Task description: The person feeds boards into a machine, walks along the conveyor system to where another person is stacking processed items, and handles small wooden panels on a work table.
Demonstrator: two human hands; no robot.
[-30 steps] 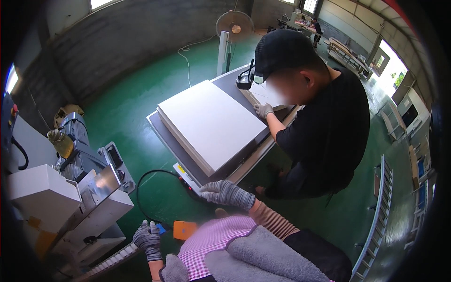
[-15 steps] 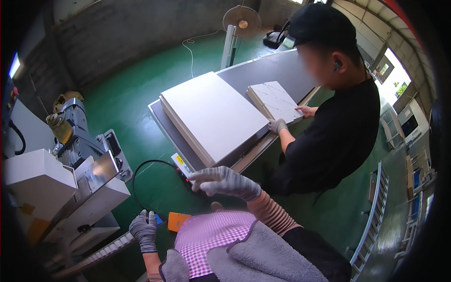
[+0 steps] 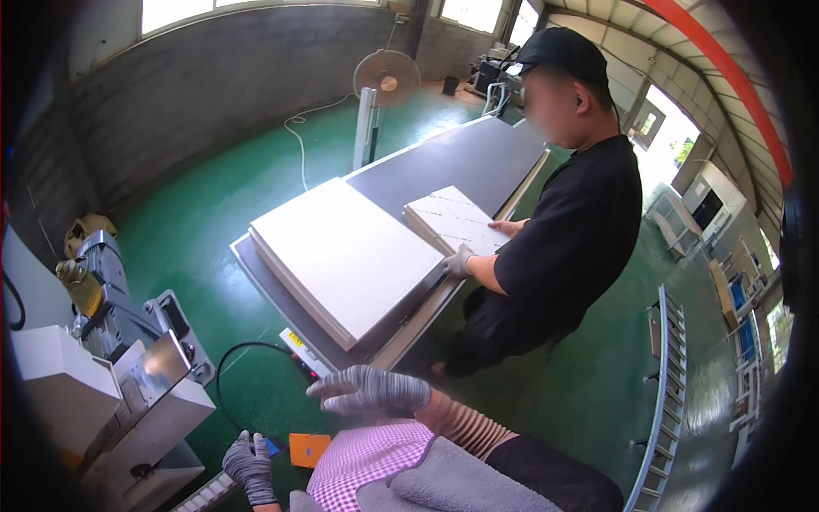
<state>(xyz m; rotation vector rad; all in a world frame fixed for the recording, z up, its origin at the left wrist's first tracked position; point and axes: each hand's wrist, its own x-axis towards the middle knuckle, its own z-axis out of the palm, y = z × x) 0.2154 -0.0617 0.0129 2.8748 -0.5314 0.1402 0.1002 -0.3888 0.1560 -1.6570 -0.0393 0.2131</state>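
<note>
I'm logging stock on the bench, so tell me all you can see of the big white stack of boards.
The big white stack of boards is a pile of large, flat, square-cornered white sheets, matte, edges aligned. It lies flat on the grey table, at the end nearer the wearer, overhanging slightly. A smaller white stack sits beside it. The co-worker's gloved hand is at its far corner; contact is unclear.

Grey-gloved hands, green floor

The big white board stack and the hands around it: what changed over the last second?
The co-worker straightened up and now has both hands on the smaller white panel stack, which was not in sight before. The right hand rose, hovering open. The left hand and the big white board stack stayed put.
</note>
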